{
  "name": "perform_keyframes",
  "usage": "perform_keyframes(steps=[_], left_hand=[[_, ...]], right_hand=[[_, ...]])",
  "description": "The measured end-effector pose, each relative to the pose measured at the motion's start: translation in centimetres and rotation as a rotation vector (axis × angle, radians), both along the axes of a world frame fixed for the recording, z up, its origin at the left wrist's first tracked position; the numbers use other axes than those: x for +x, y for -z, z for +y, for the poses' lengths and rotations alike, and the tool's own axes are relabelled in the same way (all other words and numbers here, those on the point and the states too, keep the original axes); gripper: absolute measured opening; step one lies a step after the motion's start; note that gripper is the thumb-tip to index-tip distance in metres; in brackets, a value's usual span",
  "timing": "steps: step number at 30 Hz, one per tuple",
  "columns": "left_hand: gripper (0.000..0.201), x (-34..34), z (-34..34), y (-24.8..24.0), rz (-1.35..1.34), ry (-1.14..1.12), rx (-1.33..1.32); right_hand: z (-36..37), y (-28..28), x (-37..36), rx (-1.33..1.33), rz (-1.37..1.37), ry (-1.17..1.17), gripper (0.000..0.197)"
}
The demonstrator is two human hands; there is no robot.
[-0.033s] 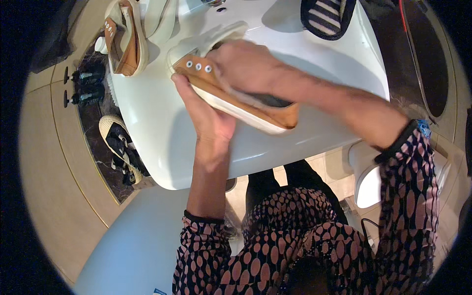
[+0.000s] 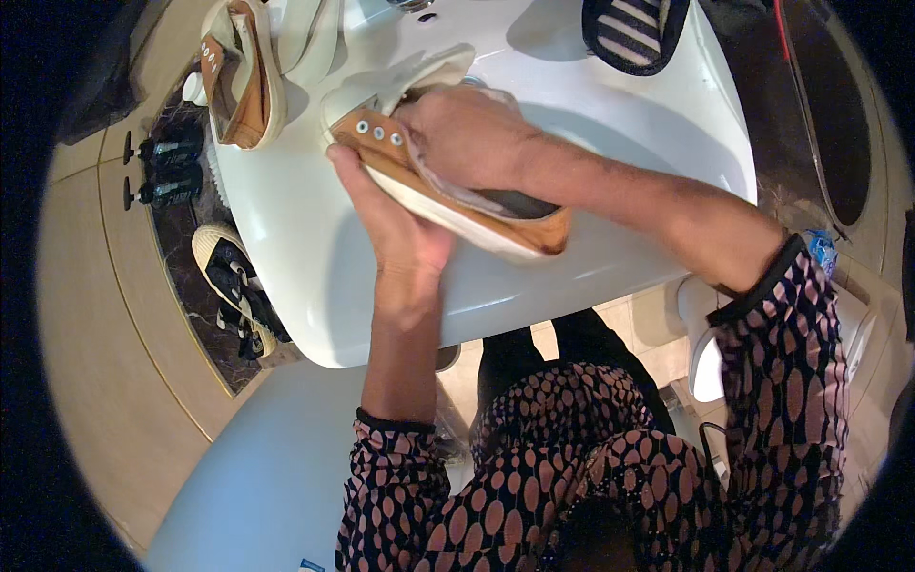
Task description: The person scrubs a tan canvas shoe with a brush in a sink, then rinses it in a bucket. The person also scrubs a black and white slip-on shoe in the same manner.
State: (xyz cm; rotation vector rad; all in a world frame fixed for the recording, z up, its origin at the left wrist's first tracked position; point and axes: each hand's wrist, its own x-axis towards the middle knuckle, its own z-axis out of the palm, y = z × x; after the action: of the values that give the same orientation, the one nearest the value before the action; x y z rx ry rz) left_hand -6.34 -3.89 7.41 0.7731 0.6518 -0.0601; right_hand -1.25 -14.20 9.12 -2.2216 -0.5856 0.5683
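Head view: tan shoe (image 2: 448, 202) partly hides left hand (image 2: 405, 229).

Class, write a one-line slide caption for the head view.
Over a white sink, the left hand holds a tan shoe, the right hand at its opening.

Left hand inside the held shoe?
No, the left hand supports the brown shoe from outside along its white sole, while the right hand reaches into the opening.
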Motion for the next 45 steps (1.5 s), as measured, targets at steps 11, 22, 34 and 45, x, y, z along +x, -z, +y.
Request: perform_keyframes(steps=[11, 22, 34, 45], left_hand=[[0.063, -0.3, 0.0, -0.1, -0.065, 0.061, 0.051], [0.062, -0.5, -0.1, 1.0, -0.093, 0.106, 0.026], [0.059, -0.5, -0.1, 0.4, -0.064, 0.108, 0.054], [0.074, 0.6, 10.3, -1.5, -0.106, 0.354, -0.276]], right_hand=[[-0.5, 0.5, -0.3, 0.061, -0.006, 0.049, 0.026], [-0.2, 1.2, 0.3, -0.009, 0.055, 0.130, 0.025], [-0.9, 1.5, 1.1, 0.084, 0.148, 0.049, 0.027], [-4.4, -0.3, -0.1, 0.295, -0.049, -0.316, 0.029]])
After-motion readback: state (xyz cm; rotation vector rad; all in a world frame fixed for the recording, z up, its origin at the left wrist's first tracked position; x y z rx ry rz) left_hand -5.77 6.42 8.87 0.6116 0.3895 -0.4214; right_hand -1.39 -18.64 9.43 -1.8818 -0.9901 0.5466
